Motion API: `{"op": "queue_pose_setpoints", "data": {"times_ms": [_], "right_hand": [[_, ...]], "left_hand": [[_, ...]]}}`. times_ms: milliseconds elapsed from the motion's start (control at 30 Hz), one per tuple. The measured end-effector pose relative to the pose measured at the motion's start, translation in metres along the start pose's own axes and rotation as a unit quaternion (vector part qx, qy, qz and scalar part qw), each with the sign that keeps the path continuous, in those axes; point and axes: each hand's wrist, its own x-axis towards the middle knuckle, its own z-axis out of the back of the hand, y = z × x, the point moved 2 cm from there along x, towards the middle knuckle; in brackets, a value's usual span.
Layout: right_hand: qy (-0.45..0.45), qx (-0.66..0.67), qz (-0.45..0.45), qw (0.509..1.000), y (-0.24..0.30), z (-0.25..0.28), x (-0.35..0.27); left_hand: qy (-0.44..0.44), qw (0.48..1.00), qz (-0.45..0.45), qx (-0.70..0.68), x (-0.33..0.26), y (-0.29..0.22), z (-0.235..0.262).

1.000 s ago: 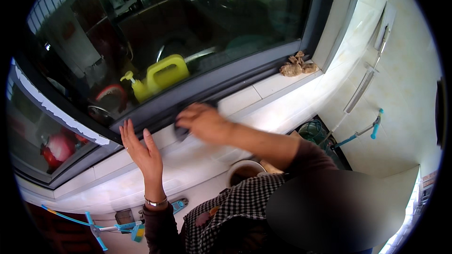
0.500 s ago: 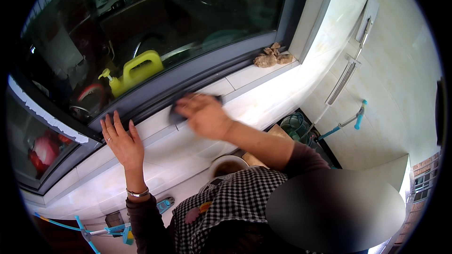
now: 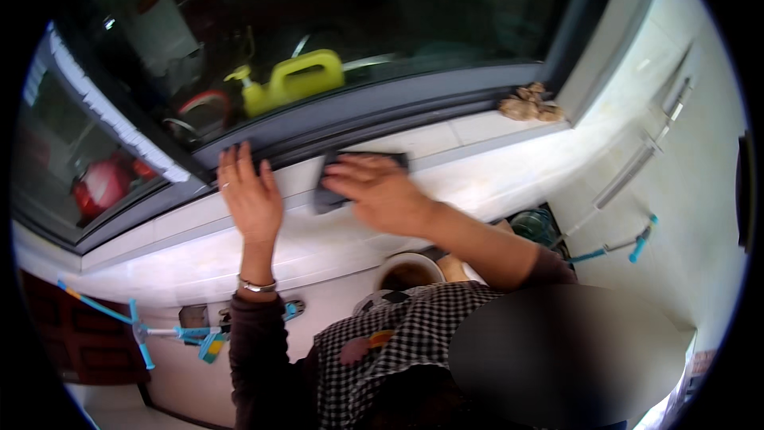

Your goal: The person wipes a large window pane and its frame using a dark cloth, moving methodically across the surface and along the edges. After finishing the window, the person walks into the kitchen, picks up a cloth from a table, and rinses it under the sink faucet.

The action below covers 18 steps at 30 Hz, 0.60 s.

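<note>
**Surrounding Objects**

Upper left: a yellow-green handled container [image 3: 306,84] with a pump; lower and farther left, a red-and-white rounded object [image 3: 103,185]. Upper right: a crumpled brown item [image 3: 527,103] — nature unclear. Right: a pale long-handled tool [image 3: 625,176], near a green vessel [image 3: 533,227]. Lower left: a blue-gripped frame [image 3: 163,332] — partly overlapping a dark-red panelled door [image 3: 79,354].

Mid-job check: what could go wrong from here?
The dark cloth under the right hand reaches the front edge of the tiled sill, so it might slip off.

The left hand has its fingertips up against the dark window frame; they might scrape on its ridges if it slides.

The crumpled brown bundle at the sill's right end could get knocked off by a long sweep.
</note>
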Motion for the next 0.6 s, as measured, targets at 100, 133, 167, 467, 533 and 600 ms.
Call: {"op": "queue_pose_setpoints", "data": {"times_ms": [100, 133, 167, 467, 533, 600], "right_hand": [[-0.047, -0.045, -0.053, 0.996, -0.053, 0.042, -0.042], [-0.075, -0.097, -0.116, 0.986, -0.072, 0.051, -0.055], [-0.118, -0.132, -0.144, 0.974, -0.088, 0.055, -0.061], [0.007, -0.101, -0.147, 0.984, -0.008, -0.026, 0.057], [0.012, -0.041, -0.107, 0.993, 0.006, -0.025, 0.066], [0.001, -0.016, -0.082, 0.996, 0.002, -0.03, 0.065]], "left_hand": [[0.004, 1.0, 0.008, -0.008, -0.003, -0.001, 0.009], [0.005, 1.0, 0.01, -0.022, -0.002, -0.004, 0.009], [0.006, 1.0, 0.018, -0.021, -0.001, -0.006, 0.008], [0.035, 0.998, 0.031, -0.051, 0.0, -0.003, 0.001], [0.029, 0.998, 0.036, -0.051, 0.0, 0.0, 0.007], [0.024, 0.998, 0.036, -0.052, -0.002, 0.004, 0.007]]}}
